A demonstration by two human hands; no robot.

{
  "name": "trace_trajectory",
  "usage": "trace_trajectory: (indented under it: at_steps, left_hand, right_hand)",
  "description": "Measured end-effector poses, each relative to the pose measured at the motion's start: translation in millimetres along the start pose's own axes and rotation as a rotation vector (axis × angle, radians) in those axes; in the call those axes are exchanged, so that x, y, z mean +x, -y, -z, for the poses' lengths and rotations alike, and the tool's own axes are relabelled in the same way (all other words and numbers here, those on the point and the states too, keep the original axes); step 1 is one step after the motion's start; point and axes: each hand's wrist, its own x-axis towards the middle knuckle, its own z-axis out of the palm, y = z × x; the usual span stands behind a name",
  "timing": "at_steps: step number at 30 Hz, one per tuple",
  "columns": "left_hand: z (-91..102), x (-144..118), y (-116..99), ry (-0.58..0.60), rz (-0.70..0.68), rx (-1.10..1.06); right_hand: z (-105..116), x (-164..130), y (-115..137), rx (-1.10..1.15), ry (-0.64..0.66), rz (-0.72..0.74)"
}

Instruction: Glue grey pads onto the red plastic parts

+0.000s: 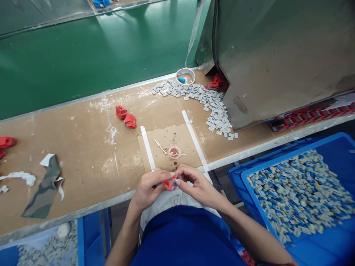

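From the head camera, both hands meet at the near edge of the workbench point(83, 147), just off its lip and over the person's lap: the left hand point(148, 188) and the right hand point(195, 184) are each closed narrowly, fingertips pinching a small red part point(169, 184) held between them, with a grey piece pressed at its top. Just beyond the hands, on a cardboard sheet point(166, 142) bordered by two white strips, stands a small pink cup point(174, 152) with a thin stick point(161, 147) lying beside it. Farther in, toward the middle of the workbench, two red parts point(126, 116) lie close together. A heap of grey tabs point(205, 101) spreads along the far edge and curves down beside a large grey box point(277, 55), with a white ring point(185, 76) at the heap's far end. Near the left edge lies a camouflage scrap point(44, 186). Off the right end of the workbench, a blue bin point(332, 244) holds many grey and blue pieces
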Motion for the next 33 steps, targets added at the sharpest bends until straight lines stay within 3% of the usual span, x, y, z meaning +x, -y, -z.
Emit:
trace_trajectory:
  at_steps: [6,11,16,19,24,30,33]
  left_hand:
    - [2.1,-1,3,0.083,-0.034,0.01]
    - [4.4,-2,3,0.135,-0.04,0.072]
    - [2.2,-4,1,0.058,0.02,-0.018]
    - [-0.6,-7,1,-0.018,0.063,-0.12]
    - [-3.2,-10,3,-0.082,0.077,-0.137]
    - [0.4,-9,1,-0.056,0.14,-0.167]
    - [1.4,-9,0,-0.107,0.158,-0.196]
  right_hand:
    - [0,0,-9,0.125,0.126,-0.121]
    - [-1,-1,-7,0.088,0.128,-0.14]
    - [-1,-5,2,-0.046,0.042,-0.025]
    - [-10,-8,-1,0.038,-0.059,0.003]
    - [-22,-9,-8,0.168,-0.07,-0.006]
    - [-20,-9,-5,-0.131,-0.194,0.156]
    - [-20,-7,-1,-0.303,-0.205,0.206]
